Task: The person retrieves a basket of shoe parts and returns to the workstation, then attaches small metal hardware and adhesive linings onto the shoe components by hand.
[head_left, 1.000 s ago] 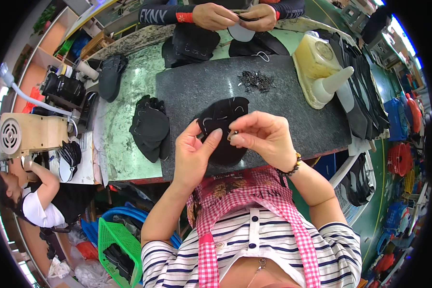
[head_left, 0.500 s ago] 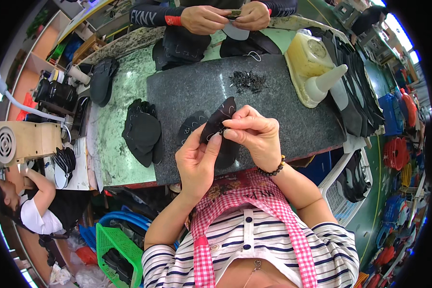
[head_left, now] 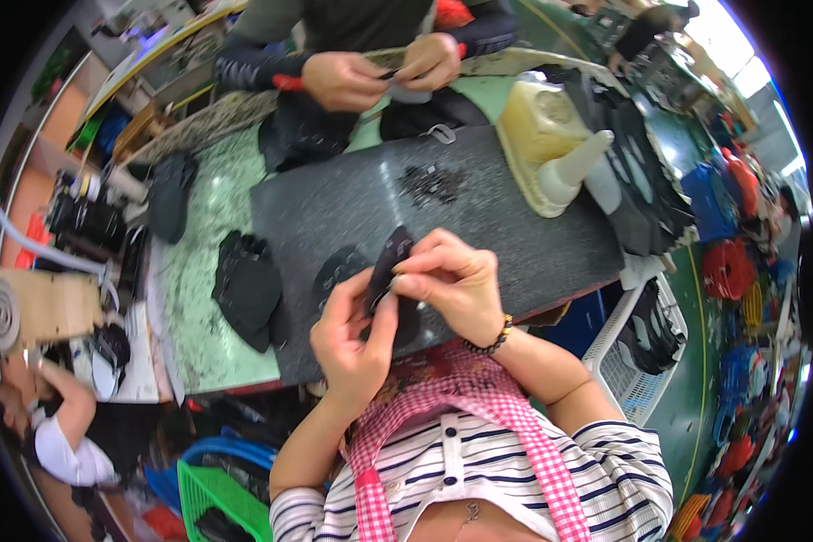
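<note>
My left hand [head_left: 354, 339] is closed on a black shoe-upper piece [head_left: 394, 251], which stands tilted above the front of the dark work board [head_left: 524, 217]. Thumb and forefinger of my right hand [head_left: 461, 285] pinch at the piece's right edge; anything small between those fingertips is hidden. Short pale marks show on the piece. Just behind my left hand, another black piece [head_left: 339, 271] with pale marks lies on the board. A stack of black pieces [head_left: 248, 294] rests farther left on the green tabletop [head_left: 190, 334].
Black scraps [head_left: 432, 184] lie in a small heap on the board. A yellowish container with a pale nozzle [head_left: 542, 126] stands at the back right, beside stacked dark pieces [head_left: 637, 163]. Across the table a co-worker's hands [head_left: 348, 81] hold something small. A white basket [head_left: 637, 352] sits right.
The view has tilted, so the table and my hands sit lower and further left in the picture. Both hands keep their hold on the black piece, which looks more edge-on.
</note>
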`<state>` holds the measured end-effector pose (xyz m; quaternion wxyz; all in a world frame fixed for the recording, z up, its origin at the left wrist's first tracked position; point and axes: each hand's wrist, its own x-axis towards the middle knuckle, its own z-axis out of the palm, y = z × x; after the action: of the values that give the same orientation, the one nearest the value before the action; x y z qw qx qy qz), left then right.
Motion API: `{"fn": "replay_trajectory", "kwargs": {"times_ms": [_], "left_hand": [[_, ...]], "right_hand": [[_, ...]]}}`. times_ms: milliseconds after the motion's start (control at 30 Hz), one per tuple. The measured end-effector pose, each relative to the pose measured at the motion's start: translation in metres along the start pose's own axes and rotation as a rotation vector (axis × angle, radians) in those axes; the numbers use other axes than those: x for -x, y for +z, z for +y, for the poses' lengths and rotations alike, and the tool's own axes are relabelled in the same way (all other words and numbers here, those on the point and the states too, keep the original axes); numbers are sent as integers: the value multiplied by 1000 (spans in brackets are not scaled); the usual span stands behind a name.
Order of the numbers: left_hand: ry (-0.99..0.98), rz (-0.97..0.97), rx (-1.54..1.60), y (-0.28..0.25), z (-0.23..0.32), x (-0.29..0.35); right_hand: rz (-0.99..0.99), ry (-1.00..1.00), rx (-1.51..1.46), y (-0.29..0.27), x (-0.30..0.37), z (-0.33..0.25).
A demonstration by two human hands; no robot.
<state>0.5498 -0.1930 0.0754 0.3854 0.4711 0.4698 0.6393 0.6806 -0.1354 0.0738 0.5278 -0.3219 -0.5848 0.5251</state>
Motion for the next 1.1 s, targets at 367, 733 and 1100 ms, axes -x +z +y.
{"fn": "replay_trajectory", "kwargs": {"times_ms": [367, 733, 1100], "left_hand": [[261, -193, -333, -22, 3, -10], [294, -186, -248, -26, 18, -15], [1192, -397, -814, -38, 25, -26]], "right_hand": [[-157, -125, 326, -20, -15, -26], [-467, -440, 424, -17, -16, -33], [-457, 563, -209, -15, 4, -45]]}}
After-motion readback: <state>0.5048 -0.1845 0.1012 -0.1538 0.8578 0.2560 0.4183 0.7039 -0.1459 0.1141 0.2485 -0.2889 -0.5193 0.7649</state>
